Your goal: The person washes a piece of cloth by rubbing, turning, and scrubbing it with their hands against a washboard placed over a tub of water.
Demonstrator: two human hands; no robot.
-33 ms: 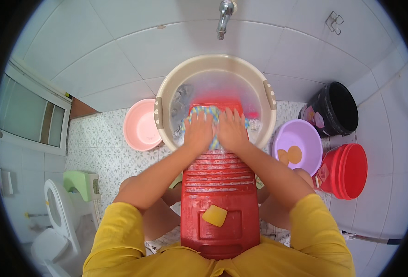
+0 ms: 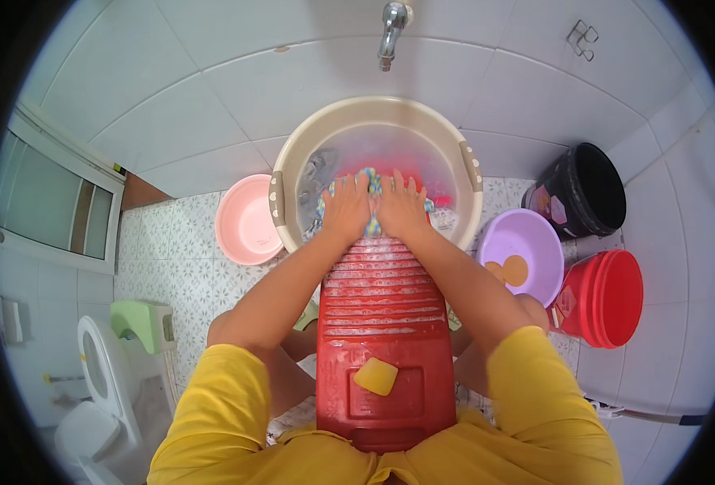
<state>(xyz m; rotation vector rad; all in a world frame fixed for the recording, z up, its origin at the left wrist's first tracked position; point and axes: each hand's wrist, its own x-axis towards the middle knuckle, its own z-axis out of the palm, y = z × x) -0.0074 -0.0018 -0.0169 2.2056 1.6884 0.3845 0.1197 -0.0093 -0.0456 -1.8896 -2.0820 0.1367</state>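
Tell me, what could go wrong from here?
The yellow block lies unheld on the red washboard and might slide off. Suds coat its ridges, so the left hand and right hand, both on the patterned cloth, might slip. Water in the beige tub could splash out.

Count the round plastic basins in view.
3: a large beige plastic basin in the middle, a small pink plastic basin to its left, and a purple plastic basin to its right.
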